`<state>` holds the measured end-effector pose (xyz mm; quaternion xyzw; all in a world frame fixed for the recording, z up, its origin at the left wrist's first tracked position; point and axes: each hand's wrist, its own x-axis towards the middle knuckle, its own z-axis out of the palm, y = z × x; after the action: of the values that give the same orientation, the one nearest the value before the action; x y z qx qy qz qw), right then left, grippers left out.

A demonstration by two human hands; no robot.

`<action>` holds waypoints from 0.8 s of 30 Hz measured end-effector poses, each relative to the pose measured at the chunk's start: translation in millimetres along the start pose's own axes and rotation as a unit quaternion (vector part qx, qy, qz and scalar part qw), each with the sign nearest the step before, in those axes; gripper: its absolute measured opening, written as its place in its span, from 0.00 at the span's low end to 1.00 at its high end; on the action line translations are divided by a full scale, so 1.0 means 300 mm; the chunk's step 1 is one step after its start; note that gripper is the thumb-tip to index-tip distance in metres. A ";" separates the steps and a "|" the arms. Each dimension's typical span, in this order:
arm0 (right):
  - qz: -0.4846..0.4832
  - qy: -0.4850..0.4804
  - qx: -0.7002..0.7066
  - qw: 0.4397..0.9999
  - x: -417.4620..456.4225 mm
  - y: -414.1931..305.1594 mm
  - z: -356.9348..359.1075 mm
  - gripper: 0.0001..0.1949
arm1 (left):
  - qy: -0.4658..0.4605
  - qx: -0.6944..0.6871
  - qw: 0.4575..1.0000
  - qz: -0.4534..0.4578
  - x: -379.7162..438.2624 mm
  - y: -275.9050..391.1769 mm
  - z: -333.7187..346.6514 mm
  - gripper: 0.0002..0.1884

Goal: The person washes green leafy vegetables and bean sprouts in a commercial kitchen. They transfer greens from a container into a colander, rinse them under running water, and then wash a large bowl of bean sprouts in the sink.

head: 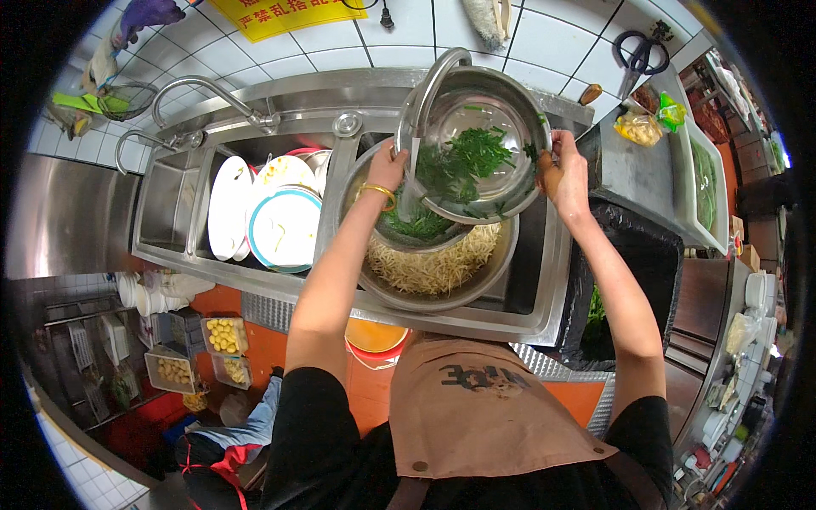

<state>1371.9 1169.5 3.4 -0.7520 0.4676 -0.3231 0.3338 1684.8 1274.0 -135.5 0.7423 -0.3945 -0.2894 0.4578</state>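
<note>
Both hands grip a tilted steel bowl (pixel 534 197) holding water and chopped green leaves (pixel 481 153). My left hand (pixel 387 167) is at its left side, by the faucet, and my right hand (pixel 562 169) holds its right rim. Water and greens run over the bowl's lower left edge. Beneath it, a second steel bowl (pixel 440 245) contains more chopped greens (pixel 417 223). That one rests in a large steel basin (pixel 440 303) of bean sprouts (pixel 433 268), over the right sink. A curved steel faucet (pixel 433 83) reaches across the tilted bowl's left part.
White plates (pixel 226 207) and a blue-rimmed dish (pixel 285 228) fill the middle sink (pixel 217 150). Another faucet (pixel 210 86) stands behind it. Scissors (pixel 641 57) hang on the tiled wall. A black-lined bin (pixel 637 255) is at the right. A co-worker (pixel 236 440) is at the lower left.
</note>
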 end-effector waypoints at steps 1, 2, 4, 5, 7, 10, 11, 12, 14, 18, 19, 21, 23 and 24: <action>-0.009 0.014 -0.010 1.000 -0.006 0.006 0.021 0.08 | 0.002 0.001 1.000 -0.009 0.007 0.003 -0.021 0.19; -0.017 0.016 0.003 1.000 -0.012 0.010 0.039 0.08 | 0.002 -0.001 1.000 -0.026 0.015 0.011 -0.043 0.19; -0.014 -0.003 0.025 1.000 -0.022 0.021 0.069 0.09 | 0.012 0.020 1.000 -0.012 0.023 0.031 -0.093 0.21; 0.014 -0.006 0.024 1.000 -0.018 0.025 0.095 0.10 | 0.019 0.042 0.999 0.019 0.026 0.043 -0.123 0.21; 0.047 -0.022 0.047 0.998 -0.023 0.037 0.141 0.09 | 0.034 0.088 0.993 0.074 0.029 0.075 -0.193 0.22; 0.061 -0.061 0.041 0.995 -0.016 0.060 0.215 0.07 | 0.006 0.210 0.975 0.069 0.037 0.157 -0.310 0.16; 0.098 -0.079 0.036 0.991 -0.012 0.068 0.240 0.08 | 0.013 0.255 0.964 0.071 0.027 0.191 -0.346 0.16; 0.027 -0.036 -0.077 0.996 -0.005 0.071 0.279 0.09 | 0.038 0.275 0.954 0.113 0.023 0.230 -0.370 0.16; 0.173 -0.123 0.037 0.976 0.005 0.088 0.322 0.11 | 0.046 0.352 0.922 0.152 0.003 0.314 -0.413 0.14; 0.156 -0.226 -0.010 0.962 0.039 0.101 0.400 0.10 | 0.023 0.448 0.878 0.166 -0.052 0.486 -0.447 0.15; 0.104 -0.223 -0.041 0.968 0.043 0.101 0.412 0.10 | 0.030 0.467 0.864 0.187 -0.074 0.520 -0.436 0.15; 0.051 -0.224 -0.116 0.966 0.047 0.098 0.425 0.09 | 0.027 0.512 0.839 0.182 -0.115 0.575 -0.406 0.14; 0.056 -0.206 -0.094 0.972 0.047 0.097 0.423 0.11 | 0.040 0.528 0.822 0.210 -0.167 0.607 -0.378 0.14; 0.019 -0.198 -0.115 0.973 0.047 0.095 0.422 0.15 | 0.052 0.521 0.818 0.236 -0.197 0.615 -0.368 0.13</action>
<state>1464.0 1172.2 -89.2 -0.8254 0.4405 -0.1052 0.3372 1682.3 1324.3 81.8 0.7680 -0.6253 0.1156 0.0766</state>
